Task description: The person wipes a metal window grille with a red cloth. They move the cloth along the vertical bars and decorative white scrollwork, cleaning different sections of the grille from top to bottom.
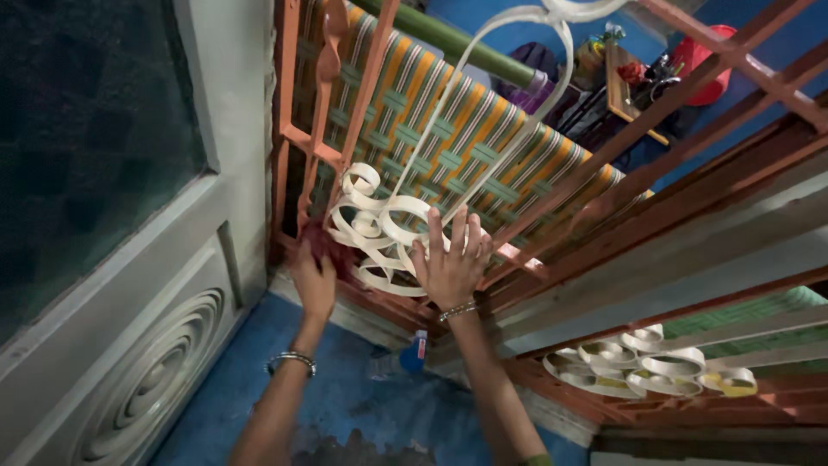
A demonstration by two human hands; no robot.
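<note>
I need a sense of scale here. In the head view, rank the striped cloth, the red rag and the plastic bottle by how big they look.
1. Striped cloth, by far the largest, though it hangs behind the gate.
2 and 3. Red rag under the left hand and plastic bottle look alike; the rag is partly hidden, so no ranking.

Dim indoor light, pic soft w/ motion blur (edges warped)
</note>
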